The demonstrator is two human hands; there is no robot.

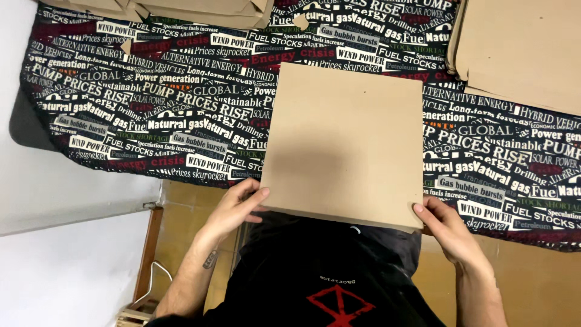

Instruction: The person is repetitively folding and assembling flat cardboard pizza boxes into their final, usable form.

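Left hand (237,209) grips near-left corner of flat square brown cardboard box (345,145), fingers curled under edge. Box lies ahead, between both hands, on worktop (151,109) with black printed cloth. Right hand (446,225) pinches near-right corner. Cardboard stack (520,51) far right of it.

box (344,145): matt brown cardboard, smooth
table cover (151,115): printed cloth, matt
stacked sheets (520,51): matt brown cardboard
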